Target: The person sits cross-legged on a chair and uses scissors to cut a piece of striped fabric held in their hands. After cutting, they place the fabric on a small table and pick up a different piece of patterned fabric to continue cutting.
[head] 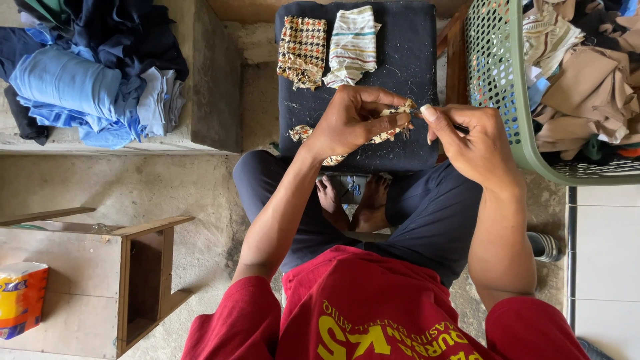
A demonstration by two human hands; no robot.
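Patterned fabric strip, cream with small orange and dark marks, sits pinched in my left hand just above the near edge of the dark cushion, and its tail trails down and left across that cushion. My left grip is closed on the strip between thumb and fingers. My right hand meets it from the right, its grip closed on a thin dark tool whose tip touches the strip; I cannot tell what kind of tool it is.

Farther along the cushion lie two folded cloths side by side: a houndstooth piece on the left and a striped piece on the right, touching or nearly so. Right of the cushion stands a green perforated basket filled with beige and mixed scraps. Far left, a pile of blue and navy garments rests on a concrete ledge. Near left stands a wooden stool and beside it a yellow and white packet. Below my hands I see my crossed bare feet on the floor.
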